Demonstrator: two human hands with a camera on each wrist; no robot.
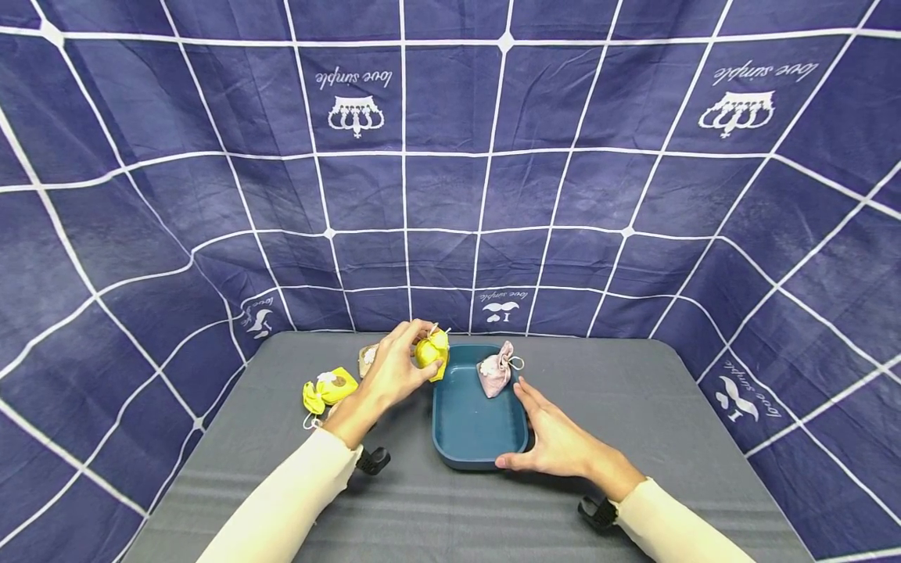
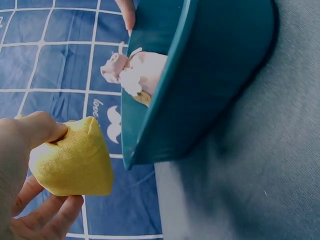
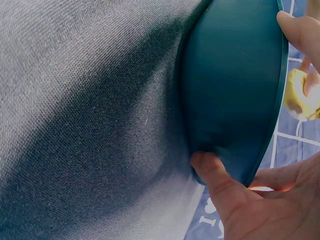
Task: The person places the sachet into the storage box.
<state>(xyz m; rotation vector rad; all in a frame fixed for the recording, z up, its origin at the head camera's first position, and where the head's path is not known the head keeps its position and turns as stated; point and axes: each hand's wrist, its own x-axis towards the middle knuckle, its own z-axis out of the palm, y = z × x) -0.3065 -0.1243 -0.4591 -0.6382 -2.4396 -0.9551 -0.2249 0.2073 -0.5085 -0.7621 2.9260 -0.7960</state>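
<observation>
My left hand (image 1: 394, 367) holds a small yellow drawstring pouch (image 1: 432, 353) between thumb and fingers. The pouch is in the air at the far left corner of a blue-green rectangular box (image 1: 479, 430). Inside that box, toward the far right, lies a pale pink pouch (image 1: 495, 374) with a tied neck; in the left wrist view the pink pouch (image 2: 150, 70) shows above the rim. My right hand (image 1: 563, 442) grips the box's right side, thumb at the near corner. Fingers (image 3: 210, 167) press its outer wall in the right wrist view.
Left of the box lies another yellow pouch (image 1: 336, 386) with a white flower decoration. A beige pouch (image 1: 366, 358) is partly hidden by my left hand. Grey cloth (image 1: 619, 399) covers the table, and a blue gridded curtain (image 1: 450, 188) stands behind and at both sides.
</observation>
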